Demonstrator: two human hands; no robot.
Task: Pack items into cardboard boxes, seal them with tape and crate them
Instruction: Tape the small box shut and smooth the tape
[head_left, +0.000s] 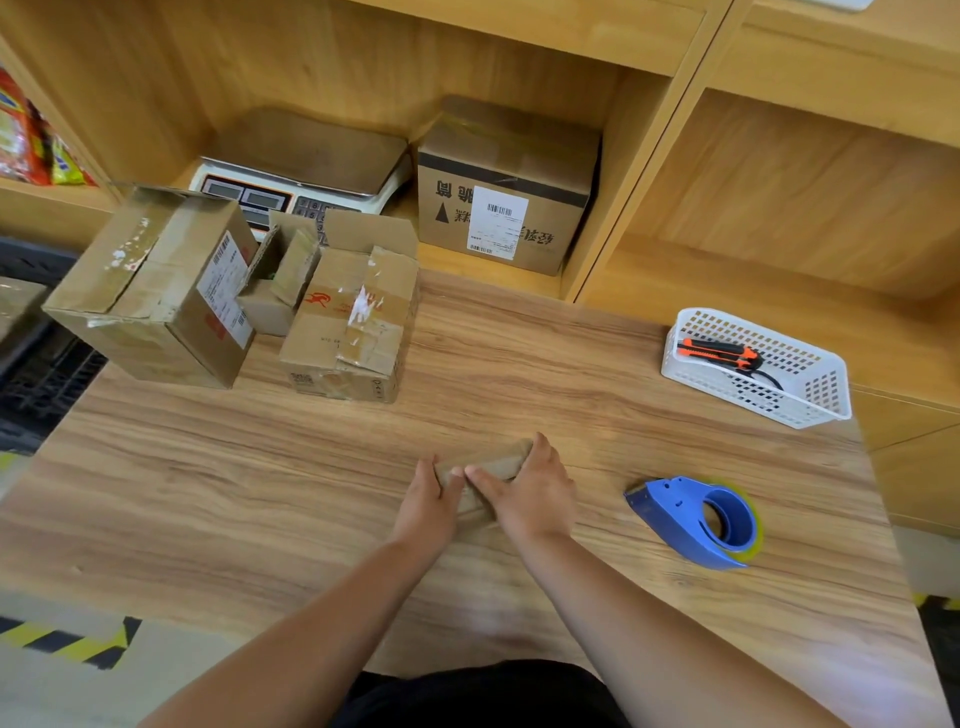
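Both hands meet near the middle of the tabletop, a little toward its near edge: the left hand and the right hand grip 1 small cardboard box between them, thumbs laid on its top and almost touching, fingers wrapped over its ends. The box lies flat on the tabletop; whether its flaps are taped cannot be told. Just to the right, apart from the hands, a blue tape dispenser lies on its side near the right edge. Farther back along that edge stands a white perforated basket holding an orange and black utility knife. At the far left corner sit 3 more boxes: a large labelled box, a small open box wedged behind, and a taped box with 1 flap up. On the wooden shelf behind them rest a weighing scale and a sealed labelled carton.
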